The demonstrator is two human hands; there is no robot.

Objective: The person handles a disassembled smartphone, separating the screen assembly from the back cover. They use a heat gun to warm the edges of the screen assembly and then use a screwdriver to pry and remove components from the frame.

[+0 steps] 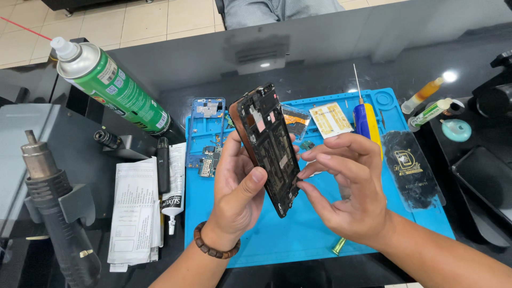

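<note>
Phone frame (268,146), stripped and dark, stands on edge above the blue mat (298,234), the left hand (237,194) closed on its lower half in a firm grip while the right hand (349,186), its grip open and empty, touches fingertips to the frame's right edge. It looks light, thin and stiff yet fragile, best held by its long edges, clear of exposed parts. Around lies a crowded dark desk (320,69): spray can (109,85), heat gun (53,208), screwdriver (365,114), small tubes.
</note>
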